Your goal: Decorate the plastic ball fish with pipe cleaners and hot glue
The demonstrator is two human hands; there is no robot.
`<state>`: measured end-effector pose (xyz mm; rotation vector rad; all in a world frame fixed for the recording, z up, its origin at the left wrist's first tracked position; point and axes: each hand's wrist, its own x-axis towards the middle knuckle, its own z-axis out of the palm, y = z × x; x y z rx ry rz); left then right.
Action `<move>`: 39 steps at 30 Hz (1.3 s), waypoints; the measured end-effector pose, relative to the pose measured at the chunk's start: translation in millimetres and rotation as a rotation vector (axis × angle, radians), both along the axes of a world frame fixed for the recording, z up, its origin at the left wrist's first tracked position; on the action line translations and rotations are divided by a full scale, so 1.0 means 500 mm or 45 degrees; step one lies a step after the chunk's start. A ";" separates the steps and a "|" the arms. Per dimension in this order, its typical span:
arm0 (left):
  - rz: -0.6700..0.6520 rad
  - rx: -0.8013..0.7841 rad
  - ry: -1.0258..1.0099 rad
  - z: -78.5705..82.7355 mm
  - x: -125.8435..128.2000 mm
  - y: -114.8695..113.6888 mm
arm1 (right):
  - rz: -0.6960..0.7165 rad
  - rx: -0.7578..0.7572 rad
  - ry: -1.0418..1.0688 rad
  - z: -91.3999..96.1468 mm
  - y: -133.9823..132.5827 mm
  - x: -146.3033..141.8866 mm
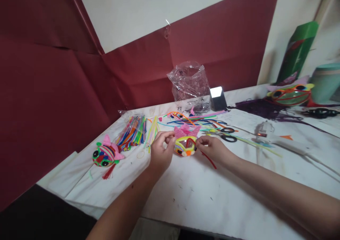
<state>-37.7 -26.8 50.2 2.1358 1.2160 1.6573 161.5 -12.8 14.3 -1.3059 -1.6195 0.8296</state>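
Note:
Between my hands is a small craft animal head (183,140) with a clear body, yellow edging, pink pipe-cleaner ears and orange and dark pieces at its lower front. My left hand (161,150) pinches its left side near an ear. On the other side, my right hand (209,148) has its fingertips closed on a red pipe cleaner (211,161). One bent part of this pipe cleaner lies across the clear face; its tail hangs down below my right hand. Whether the red piece is attached to the face I cannot tell.
A finished-looking animal head (103,155) with a red tassel and a bag of colored pipe cleaners (134,132) lie left. Behind are loose pipe cleaners, scissors (228,134), a clear plastic bag (189,82) and a dark box (218,99). A white glue gun (285,144) lies right, near another head (290,95).

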 end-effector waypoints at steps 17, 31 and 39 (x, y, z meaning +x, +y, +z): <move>0.080 0.201 -0.066 0.003 -0.029 -0.022 | 0.235 -0.270 0.248 -0.027 -0.072 0.001; -0.407 -0.348 0.175 -0.068 -0.001 0.078 | 0.071 -0.083 0.229 -0.025 -0.050 -0.003; -0.273 -0.310 0.139 -0.089 0.018 0.082 | -0.021 0.021 0.186 -0.023 -0.046 -0.005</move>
